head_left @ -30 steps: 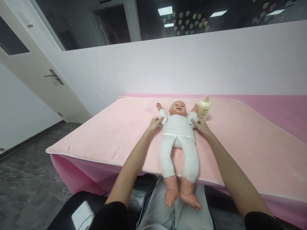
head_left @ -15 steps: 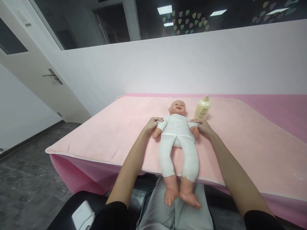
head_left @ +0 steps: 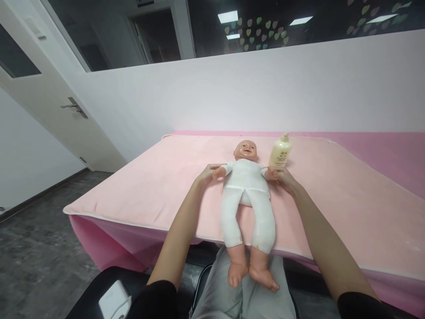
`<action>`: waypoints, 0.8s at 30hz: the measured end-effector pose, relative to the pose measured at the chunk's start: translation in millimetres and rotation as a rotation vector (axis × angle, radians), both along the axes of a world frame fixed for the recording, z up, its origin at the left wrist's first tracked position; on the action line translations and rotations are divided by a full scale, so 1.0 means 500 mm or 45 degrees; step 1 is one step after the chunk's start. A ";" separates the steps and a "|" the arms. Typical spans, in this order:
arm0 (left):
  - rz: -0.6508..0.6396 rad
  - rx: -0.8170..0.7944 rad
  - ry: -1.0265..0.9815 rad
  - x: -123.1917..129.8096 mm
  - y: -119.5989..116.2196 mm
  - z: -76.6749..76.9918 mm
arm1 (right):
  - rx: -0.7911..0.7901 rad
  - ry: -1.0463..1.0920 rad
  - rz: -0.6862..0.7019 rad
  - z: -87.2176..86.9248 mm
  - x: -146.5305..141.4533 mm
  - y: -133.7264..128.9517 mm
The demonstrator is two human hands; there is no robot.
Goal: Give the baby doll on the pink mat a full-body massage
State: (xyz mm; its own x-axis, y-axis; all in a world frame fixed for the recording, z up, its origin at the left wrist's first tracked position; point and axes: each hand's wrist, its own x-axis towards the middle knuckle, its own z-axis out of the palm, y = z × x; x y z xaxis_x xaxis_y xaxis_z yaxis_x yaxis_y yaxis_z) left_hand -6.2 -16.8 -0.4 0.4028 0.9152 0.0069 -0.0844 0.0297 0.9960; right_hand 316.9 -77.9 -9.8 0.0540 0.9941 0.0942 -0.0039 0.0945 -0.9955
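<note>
A baby doll (head_left: 246, 177) in a white long-sleeved top and trousers lies on its back, face up, with its feet hanging over the near edge of the pink mat (head_left: 139, 186). My left hand (head_left: 206, 173) grips the doll's arm on the left side near its hand; some fingers are hidden behind it. On the other side, my right hand (head_left: 284, 176) is closed on the doll's other arm, fingers partly covered by the doll's hand. Both doll arms point outward. Just beyond my right hand stands a pale yellow pump bottle (head_left: 280, 151).
The mat lies over a darker pink cover (head_left: 99, 239) that hangs down at the front. A white wall (head_left: 232, 93) with a window above borders the far side. At lower left, a white device with a cable (head_left: 114, 299) rests on a black surface.
The doll's forearms have swung up and outward, from pointing down beside its body. My hands have shifted from its upper sleeves towards its forearms and hands.
</note>
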 end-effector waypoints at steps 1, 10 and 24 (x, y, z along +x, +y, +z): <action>-0.007 0.012 -0.024 0.002 0.001 0.000 | 0.006 0.041 -0.002 0.002 -0.001 0.002; -0.003 0.148 -0.008 0.028 0.004 0.002 | -0.045 0.070 -0.031 0.001 -0.009 0.015; 0.422 0.320 0.326 0.063 0.025 -0.035 | -0.070 -0.316 -0.385 -0.022 -0.034 0.040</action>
State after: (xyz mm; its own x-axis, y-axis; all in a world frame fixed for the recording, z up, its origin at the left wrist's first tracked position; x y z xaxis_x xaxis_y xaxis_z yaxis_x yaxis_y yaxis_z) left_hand 25.1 -4.4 -17.7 0.1074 0.9773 0.1827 0.2001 -0.2012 0.9589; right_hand 299.8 -57.9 -20.6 0.3274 0.9407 0.0882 0.2572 0.0011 -0.9664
